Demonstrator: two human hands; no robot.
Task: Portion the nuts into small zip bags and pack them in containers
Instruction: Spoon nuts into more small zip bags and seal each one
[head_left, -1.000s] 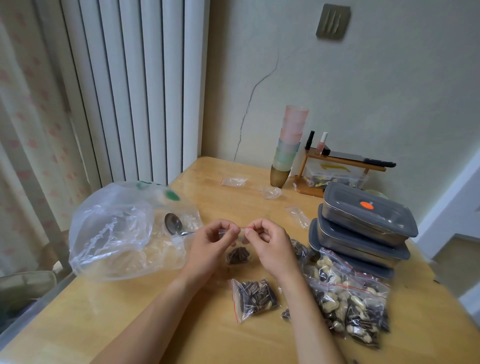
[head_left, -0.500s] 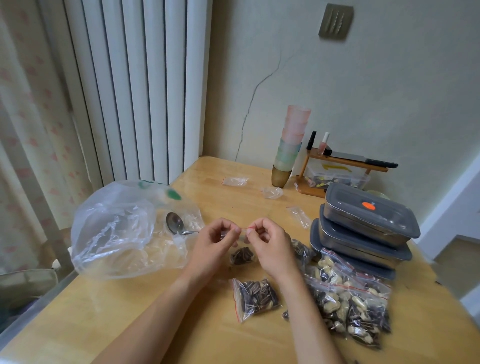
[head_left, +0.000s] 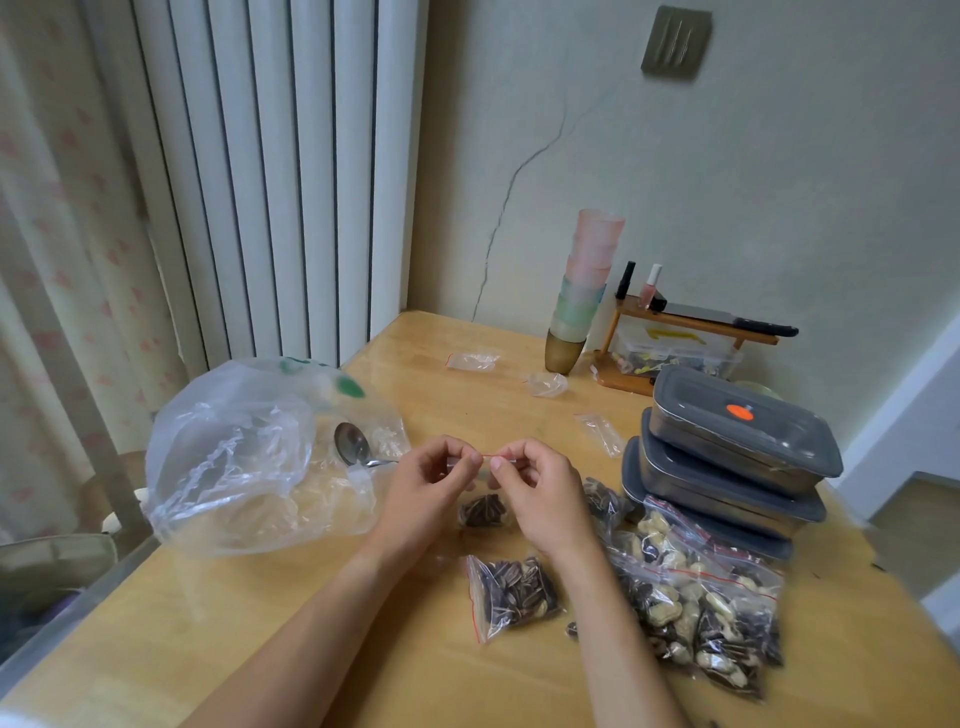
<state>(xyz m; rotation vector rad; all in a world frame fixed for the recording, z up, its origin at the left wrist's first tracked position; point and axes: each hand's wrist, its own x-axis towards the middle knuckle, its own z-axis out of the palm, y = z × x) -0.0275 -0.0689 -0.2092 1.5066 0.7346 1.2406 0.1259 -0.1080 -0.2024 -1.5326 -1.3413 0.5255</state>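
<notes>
Sealing step, head view, the only one. My left hand and right hand are close together above the table, each pinching the red-striped top edge of a small zip bag that hangs between them, dark seeds bunched in its bottom. Fingers curled on the strip; whether it's fully pressed shut I can't tell. Next move, my guess: run the pinch along the strip, then drop the bag with the others. One filled seed bag lies flat just below my hands; a pile of filled bags, peanuts and seeds, sits to my right, touching the stacked containers. Those have grey lids, rectangular with rounded corners, all lidded. Big crinkly clear bag to my left, metal spoon against it. Empty zip bags lie limp further back.
</notes>
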